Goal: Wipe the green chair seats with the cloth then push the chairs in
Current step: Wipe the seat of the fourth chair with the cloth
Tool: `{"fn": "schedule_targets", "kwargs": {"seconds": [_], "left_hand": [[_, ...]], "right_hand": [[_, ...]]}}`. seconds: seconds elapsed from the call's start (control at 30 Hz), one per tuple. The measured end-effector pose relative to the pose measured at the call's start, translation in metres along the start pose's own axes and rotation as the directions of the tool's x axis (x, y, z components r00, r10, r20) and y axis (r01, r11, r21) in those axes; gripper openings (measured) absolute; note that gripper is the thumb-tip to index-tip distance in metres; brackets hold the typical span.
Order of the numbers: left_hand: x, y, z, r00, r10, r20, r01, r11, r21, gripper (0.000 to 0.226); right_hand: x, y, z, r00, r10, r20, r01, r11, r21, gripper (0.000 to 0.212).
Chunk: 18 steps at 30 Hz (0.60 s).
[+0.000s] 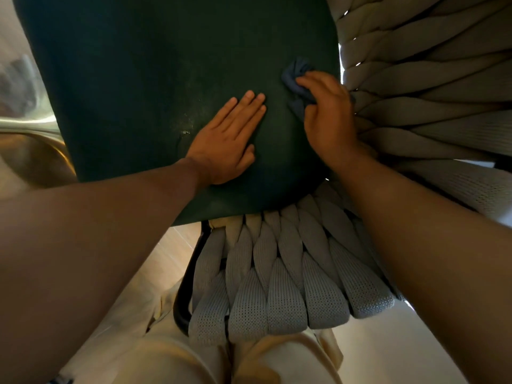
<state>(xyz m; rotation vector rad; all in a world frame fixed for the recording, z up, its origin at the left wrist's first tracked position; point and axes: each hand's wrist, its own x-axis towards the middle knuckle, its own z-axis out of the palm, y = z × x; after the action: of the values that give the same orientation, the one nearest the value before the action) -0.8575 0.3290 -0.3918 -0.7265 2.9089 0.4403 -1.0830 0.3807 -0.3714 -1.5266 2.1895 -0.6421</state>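
The left hand [224, 139] lies flat, fingers straight, on the green seat [138, 79]. At its two o'clock, the right hand [327, 117] clutches the bunched cloth [295, 73] near the seat's edge.

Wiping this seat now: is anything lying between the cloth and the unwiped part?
Only the left hand, resting flat on the green seat beside the cloth that the right hand grips.
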Motion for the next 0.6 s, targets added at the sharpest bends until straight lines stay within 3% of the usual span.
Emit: {"fn": "schedule_targets", "kwargs": {"seconds": [0.2, 0.37, 0.5, 0.6], "left_hand": [[-0.001, 0.000, -0.001, 1.000, 0.002, 0.012, -0.001, 1.000, -0.012, 0.073], [-0.002, 0.002, -0.003, 1.000, 0.001, 0.006, -0.001, 0.999, -0.038, 0.074], [-0.006, -0.001, -0.004, 1.000, 0.024, 0.008, -0.023, 0.998, -0.052, 0.075], [-0.021, -0.003, -0.006, 1.000, 0.024, -0.001, -0.024, 0.997, -0.075, 0.074]], "right_hand": [[-0.052, -0.012, 0.003, 0.975, 0.211, -0.070, -0.210, 0.977, 0.015, 0.047], [-0.087, -0.055, 0.013, 0.857, 0.500, -0.127, -0.505, 0.863, -0.007, 0.040], [-0.102, -0.090, 0.015, 0.708, 0.706, -0.016, -0.701, 0.699, -0.145, 0.042], [-0.104, -0.097, 0.013, 0.686, 0.717, 0.123, -0.696, 0.697, -0.174, 0.048]]}}
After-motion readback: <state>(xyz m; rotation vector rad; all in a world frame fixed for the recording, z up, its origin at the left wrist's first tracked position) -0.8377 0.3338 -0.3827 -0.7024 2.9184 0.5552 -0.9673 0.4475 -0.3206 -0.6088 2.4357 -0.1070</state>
